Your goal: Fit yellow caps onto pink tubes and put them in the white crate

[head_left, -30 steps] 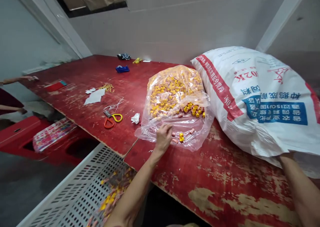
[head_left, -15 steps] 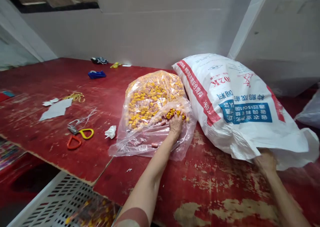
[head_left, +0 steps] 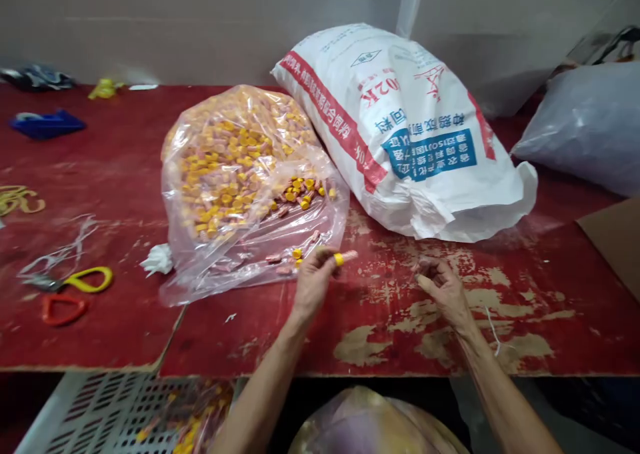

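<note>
My left hand point(head_left: 316, 279) pinches a small pink piece with a yellow cap point(head_left: 345, 258) just off the front edge of a clear plastic bag. Many of the same yellow-capped pieces point(head_left: 235, 167) fill that plastic bag point(head_left: 240, 274), and several lie loose at its open mouth. My right hand point(head_left: 445, 291) is over the worn red tabletop, below the white woven sack point(head_left: 440, 207). Its thumb and fingertips are pressed together; whatever may be between them is too small and blurred to name. A gap of bare table separates the two hands.
Scissors with red and yellow handles point(head_left: 75, 291), a crumpled white scrap point(head_left: 158, 259) and a blue tape dispenser point(head_left: 47, 124) lie at the left. Below the table edge stands a white crate point(head_left: 95, 407) holding more pieces. A pale bag point(head_left: 585, 121) and cardboard point(head_left: 617, 241) are at the right.
My left hand has come out of the plastic bag's mouth with a yellow-capped piece. My right hand has left the woven sack's edge and moved toward the left hand. The view has shifted right.
</note>
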Motion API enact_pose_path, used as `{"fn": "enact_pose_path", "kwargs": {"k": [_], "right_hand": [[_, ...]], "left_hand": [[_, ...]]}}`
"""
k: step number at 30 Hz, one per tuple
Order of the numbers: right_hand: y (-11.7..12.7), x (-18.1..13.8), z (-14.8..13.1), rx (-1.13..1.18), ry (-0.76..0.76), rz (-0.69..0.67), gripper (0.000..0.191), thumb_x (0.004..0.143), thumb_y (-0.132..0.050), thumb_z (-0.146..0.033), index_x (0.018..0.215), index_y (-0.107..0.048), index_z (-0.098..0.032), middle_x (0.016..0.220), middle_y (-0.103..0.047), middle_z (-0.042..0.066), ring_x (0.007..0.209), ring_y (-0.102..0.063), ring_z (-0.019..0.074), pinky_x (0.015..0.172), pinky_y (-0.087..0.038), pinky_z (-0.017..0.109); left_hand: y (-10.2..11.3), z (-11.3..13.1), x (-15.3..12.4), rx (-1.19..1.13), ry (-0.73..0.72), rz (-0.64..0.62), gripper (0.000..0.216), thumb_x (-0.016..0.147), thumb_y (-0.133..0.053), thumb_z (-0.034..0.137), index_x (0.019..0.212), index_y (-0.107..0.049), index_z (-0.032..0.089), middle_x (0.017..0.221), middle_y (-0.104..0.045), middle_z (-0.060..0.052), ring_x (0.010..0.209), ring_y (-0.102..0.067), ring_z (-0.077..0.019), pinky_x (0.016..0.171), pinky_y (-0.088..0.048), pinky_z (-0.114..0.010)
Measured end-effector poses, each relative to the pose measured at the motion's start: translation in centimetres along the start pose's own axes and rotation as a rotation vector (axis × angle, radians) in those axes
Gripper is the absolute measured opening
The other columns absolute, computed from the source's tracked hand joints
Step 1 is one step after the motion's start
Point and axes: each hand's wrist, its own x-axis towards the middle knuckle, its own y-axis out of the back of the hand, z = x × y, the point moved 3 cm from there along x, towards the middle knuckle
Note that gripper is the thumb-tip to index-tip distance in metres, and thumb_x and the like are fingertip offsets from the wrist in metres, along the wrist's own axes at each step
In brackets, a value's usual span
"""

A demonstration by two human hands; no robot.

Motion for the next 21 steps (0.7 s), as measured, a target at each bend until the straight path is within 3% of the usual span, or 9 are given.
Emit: {"fn": "enact_pose_path", "kwargs": {"k": [2,5,11,14,18,21], "right_hand": [[-1.7,-0.3,-0.7,0.179,-0.015,-0.044,0.043,0.075,-0.070,-0.037,0.109,-0.050,-0.022,0.094,-0.063,0.005,0.082,-0.061,0.0174,0.074,-0.052,0.034],[-4.1,-1.0,-1.3,0.250,-0.042,-0.116,0.041,0.075,-0.070,-0.037,0.105,-0.048,-0.022,0.096,-0.063,0.006,0.084,-0.062,0.0183,0.076,-0.053,0.035],[-6.3,-3.2,-1.8,0.119,-0.011,-0.281,0.030,0.076,-0.070,-0.038,0.092,-0.053,-0.019,0.095,-0.060,0.005,0.083,-0.059,0.0156,0.071,-0.051,0.027],[-7.1,-4.2,-1.8,0.018,0.079,-0.225,0.024,0.081,-0.066,-0.036,0.094,-0.056,-0.019,0.100,-0.058,0.006,0.087,-0.059,0.0155,0.071,-0.050,0.025],[-8.2,-5.4,-1.4,-0.100,0.222,-0.174,0.021,0.084,-0.062,-0.035,0.097,-0.055,-0.019,0.103,-0.056,0.008,0.095,-0.058,0.0183,0.075,-0.050,0.030],[-8.9,-5.8,-1.3,-0.277,0.395,-0.206,0.025,0.082,-0.064,-0.038,0.095,-0.059,-0.017,0.098,-0.058,0.009,0.089,-0.058,0.0205,0.075,-0.050,0.035]], "left_hand": [[-1.8,-1.4,-2.8,-0.136,0.103,-0.078,0.021,0.069,-0.069,0.029,0.081,-0.060,0.015,0.059,-0.058,0.004,0.050,-0.052,-0.0073,0.051,-0.042,-0.020],[-3.5,-3.0,-4.9,-0.258,0.177,-0.141,0.022,0.068,-0.071,0.031,0.076,-0.060,0.015,0.059,-0.060,0.003,0.049,-0.054,-0.0081,0.051,-0.044,-0.020],[-4.0,-3.6,-6.4,-0.243,0.303,-0.206,0.026,0.064,-0.074,0.032,0.072,-0.058,0.014,0.055,-0.060,0.002,0.046,-0.055,-0.0093,0.047,-0.045,-0.020],[-3.8,-3.7,-6.7,-0.213,0.345,-0.180,0.026,0.065,-0.072,0.034,0.071,-0.057,0.015,0.054,-0.060,0.002,0.046,-0.055,-0.0100,0.046,-0.044,-0.020],[-2.9,-3.2,-7.3,-0.118,0.217,-0.109,0.009,0.071,-0.060,0.022,0.075,-0.064,0.015,0.067,-0.064,0.000,0.062,-0.058,-0.0101,0.065,-0.048,-0.022],[-2.3,-3.4,-8.4,-0.116,0.242,-0.109,0.019,0.075,-0.052,0.017,0.084,-0.069,0.014,0.078,-0.066,-0.001,0.076,-0.059,-0.0114,0.080,-0.046,-0.024]]}}
